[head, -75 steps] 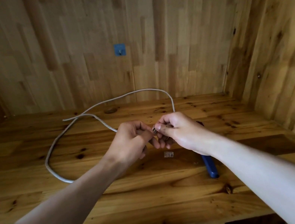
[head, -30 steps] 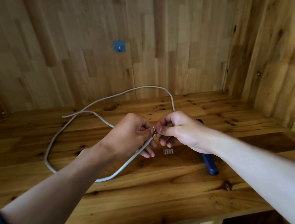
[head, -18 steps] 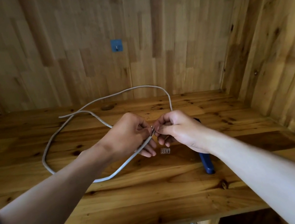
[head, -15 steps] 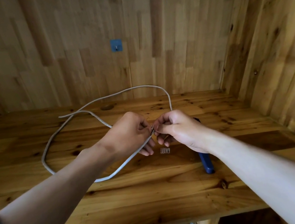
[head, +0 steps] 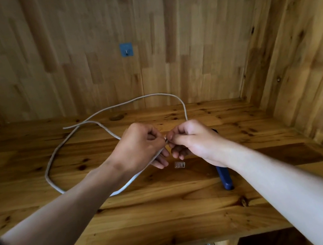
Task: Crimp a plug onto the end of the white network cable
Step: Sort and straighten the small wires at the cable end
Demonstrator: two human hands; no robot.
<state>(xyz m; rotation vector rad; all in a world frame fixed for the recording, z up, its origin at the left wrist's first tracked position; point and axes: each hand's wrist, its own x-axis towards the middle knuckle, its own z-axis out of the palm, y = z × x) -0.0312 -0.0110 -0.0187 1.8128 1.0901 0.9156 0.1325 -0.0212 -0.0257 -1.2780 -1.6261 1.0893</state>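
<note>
White network cable (head: 124,186) looped across bench (head: 173,217), end pinched in left hand (head: 139,148); right hand (head: 194,140) pinched its very tip. Likely wire-ordering step. Plug (head: 179,164) lay loose beneath; next needs pickup, aligned insertion.

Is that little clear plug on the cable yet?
Off: the clear plug lies loose on the desk, below the cable end pinched between left hand and right hand.
</note>
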